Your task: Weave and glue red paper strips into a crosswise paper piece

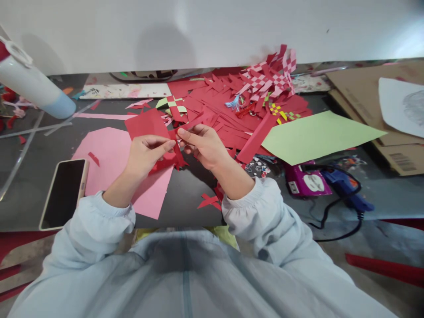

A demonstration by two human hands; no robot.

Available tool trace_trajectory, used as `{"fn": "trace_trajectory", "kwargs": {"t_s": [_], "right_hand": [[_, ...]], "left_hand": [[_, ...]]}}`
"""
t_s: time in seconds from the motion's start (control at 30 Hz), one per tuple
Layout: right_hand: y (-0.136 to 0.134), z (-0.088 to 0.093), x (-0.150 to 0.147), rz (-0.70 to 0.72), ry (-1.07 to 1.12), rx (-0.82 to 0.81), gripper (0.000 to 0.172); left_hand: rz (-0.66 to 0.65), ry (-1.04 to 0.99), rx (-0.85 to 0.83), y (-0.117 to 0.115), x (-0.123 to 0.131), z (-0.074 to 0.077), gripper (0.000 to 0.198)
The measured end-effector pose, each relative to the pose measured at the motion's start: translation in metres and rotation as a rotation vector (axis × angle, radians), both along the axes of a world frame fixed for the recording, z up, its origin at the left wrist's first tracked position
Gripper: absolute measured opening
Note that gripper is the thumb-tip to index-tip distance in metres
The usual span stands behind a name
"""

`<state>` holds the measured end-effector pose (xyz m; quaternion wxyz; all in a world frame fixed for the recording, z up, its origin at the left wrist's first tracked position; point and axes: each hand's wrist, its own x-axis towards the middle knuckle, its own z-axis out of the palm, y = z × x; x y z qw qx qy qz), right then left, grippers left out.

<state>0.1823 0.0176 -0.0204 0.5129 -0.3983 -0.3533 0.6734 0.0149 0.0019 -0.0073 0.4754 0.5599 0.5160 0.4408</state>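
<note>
From my end I have both hands close together over the middle of the table [185,207]. The left hand [144,157] and the right hand [207,143] each pinch red paper strips [179,155] between thumb and fingers, the strips hanging between them. A red paper sheet [147,123] shows just beyond my left hand; I cannot tell whether that hand grips it too. Left of the strips lies a pink paper sheet [106,143], with a smartphone [62,192] beside it. To the right are a pale green sheet [318,137] and, nearer, a glue gun [346,189].
</note>
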Motion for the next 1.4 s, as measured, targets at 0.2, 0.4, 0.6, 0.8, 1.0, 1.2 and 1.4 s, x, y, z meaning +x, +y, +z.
{"fn": "trace_trajectory", "kwargs": {"t_s": [0.2,0.4,0.6,0.8,1.0,1.2,1.4], "right_hand": [[0.000,0.001,0.000,-0.010,-0.027,0.016,0.053],[0.000,0.000,0.000,-0.017,0.015,0.001,0.050],[-0.002,0.001,-0.003,-0.019,0.066,-0.038,0.055],[-0.001,-0.004,-0.003,-0.039,0.023,0.012,0.048],[0.000,-0.007,0.000,0.008,-0.036,0.069,0.032],[-0.003,0.000,0.002,0.013,-0.060,0.089,0.022],[-0.005,0.003,0.003,0.025,-0.079,0.075,0.026]], "left_hand": [[0.034,0.030,0.022,0.000,0.001,0.001,0.015],[0.043,0.037,0.068,-0.001,-0.001,-0.001,0.019],[0.023,0.011,0.057,0.000,-0.001,-0.002,0.020],[-0.005,-0.021,-0.052,-0.001,0.003,0.001,0.027],[-0.064,-0.064,-0.108,-0.001,0.003,-0.001,0.036],[-0.028,-0.057,-0.110,0.000,0.001,-0.003,0.030],[-0.008,-0.049,-0.106,-0.002,0.003,-0.001,0.026]]}}
